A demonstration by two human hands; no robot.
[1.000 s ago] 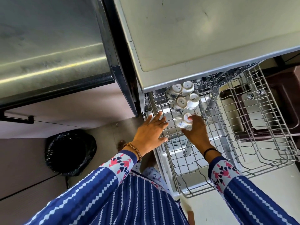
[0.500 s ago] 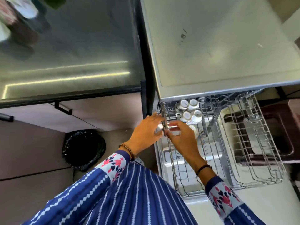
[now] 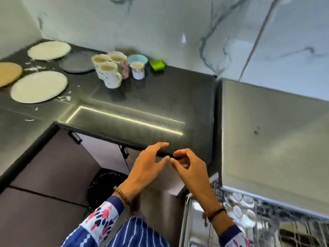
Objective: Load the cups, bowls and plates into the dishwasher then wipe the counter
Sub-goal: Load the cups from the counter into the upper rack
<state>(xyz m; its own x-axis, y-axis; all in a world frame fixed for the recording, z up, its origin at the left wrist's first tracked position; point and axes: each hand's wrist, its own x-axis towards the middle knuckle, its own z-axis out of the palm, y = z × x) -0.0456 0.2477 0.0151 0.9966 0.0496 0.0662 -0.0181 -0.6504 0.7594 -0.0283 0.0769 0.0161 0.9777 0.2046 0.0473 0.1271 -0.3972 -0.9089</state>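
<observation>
Both hands empty, at about 6 o'clock in front of me. Left hand (image 3: 147,168): fingers loose and spread. Right hand (image 3: 192,172): fingers loosely curled, nothing in them. The fingertips of the two nearly meet, just at the front edge of the counter (image 3: 142,100).

Four mugs (image 3: 114,68) stand upright and bunched together on the counter at 11 o'clock, tan inside. A green block (image 3: 156,64) sits just beside them at the wall; can't tell what it is.

At 10 o'clock, lying flat on the counter: near white plate (image 3: 38,87), far white plate (image 3: 49,50), grey plate (image 3: 77,63), and tan plate (image 3: 8,73), cut off by the frame. White scraps lie around them.

Dishwasher rack (image 3: 277,229) is pulled out at 4 o'clock. Small white cups (image 3: 243,213) sit upside down in it, close under the machine's top. Black bin (image 3: 106,182) is on the floor at 7 o'clock.
</observation>
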